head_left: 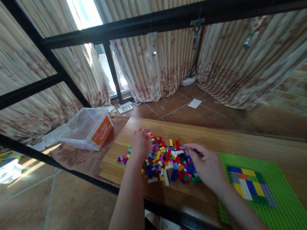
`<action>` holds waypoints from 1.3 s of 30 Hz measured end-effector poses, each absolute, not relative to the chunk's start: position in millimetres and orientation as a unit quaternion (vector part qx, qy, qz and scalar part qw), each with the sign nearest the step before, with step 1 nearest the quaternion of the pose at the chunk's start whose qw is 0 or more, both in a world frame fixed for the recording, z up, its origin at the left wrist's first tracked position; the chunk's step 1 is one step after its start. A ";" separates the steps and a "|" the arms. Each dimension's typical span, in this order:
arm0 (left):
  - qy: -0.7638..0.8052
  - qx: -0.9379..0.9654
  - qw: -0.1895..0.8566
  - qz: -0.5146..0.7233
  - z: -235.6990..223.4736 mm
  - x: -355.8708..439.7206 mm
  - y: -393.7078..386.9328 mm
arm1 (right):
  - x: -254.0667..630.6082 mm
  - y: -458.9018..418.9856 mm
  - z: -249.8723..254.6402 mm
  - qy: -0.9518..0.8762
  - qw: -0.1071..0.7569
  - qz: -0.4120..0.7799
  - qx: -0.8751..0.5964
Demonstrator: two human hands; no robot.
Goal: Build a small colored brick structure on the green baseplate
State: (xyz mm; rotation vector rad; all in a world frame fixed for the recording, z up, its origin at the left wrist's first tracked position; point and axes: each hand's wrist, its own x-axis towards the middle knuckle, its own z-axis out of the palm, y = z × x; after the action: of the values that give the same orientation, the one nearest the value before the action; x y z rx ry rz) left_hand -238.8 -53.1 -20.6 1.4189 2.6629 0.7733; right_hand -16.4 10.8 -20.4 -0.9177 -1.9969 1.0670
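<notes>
A loose pile of toy building bricks (166,159) in many colours lies on the wooden table. Over its far left part is my left hand (141,143), back upward, its fingertips down among the bricks and mostly hidden. My right hand (208,162) is at the pile's right edge with thumb and forefinger pinched together; whatever is between them is too small to make out. Just right of that hand lies a green studded baseplate (282,188), partly covered by my right forearm. A flat patch of joined bricks (248,183) in blue, yellow, white, orange and green sits on it.
Beyond the table's left end, a clear plastic bin (82,131) with an orange label stands on a brown mat (70,158). The wooden tabletop (202,130) has a black metal frame (183,222) along its near edge. Black bars (157,22) and curtains (140,67) rise behind.
</notes>
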 end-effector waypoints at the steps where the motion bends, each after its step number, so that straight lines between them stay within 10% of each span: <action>1: 0.862 0.449 -0.006 0.233 -23.4 -240.0 -49.1 | -16.0 10.6 -21.3 -0.767 0.341 0.413 -0.353; 21: 0.900 0.344 -0.014 0.267 -14.8 -232.3 -42.8 | -0.8 14.7 -19.7 -0.759 0.357 0.423 -0.342; 28: 0.625 0.248 0.288 0.682 4.6 -170.6 -44.8 | -10.2 9.6 -11.9 -0.609 0.377 0.589 -0.374; 39: 0.565 0.210 0.410 0.684 4.1 -105.7 -42.8 | -12.9 13.6 -6.1 -0.446 0.429 0.692 -0.371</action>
State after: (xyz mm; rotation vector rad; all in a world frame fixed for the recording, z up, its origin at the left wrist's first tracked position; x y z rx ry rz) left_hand -105.7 -42.8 4.1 0.5294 1.4237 1.7222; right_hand -12.9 13.6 -6.1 -0.9265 -1.1126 1.7286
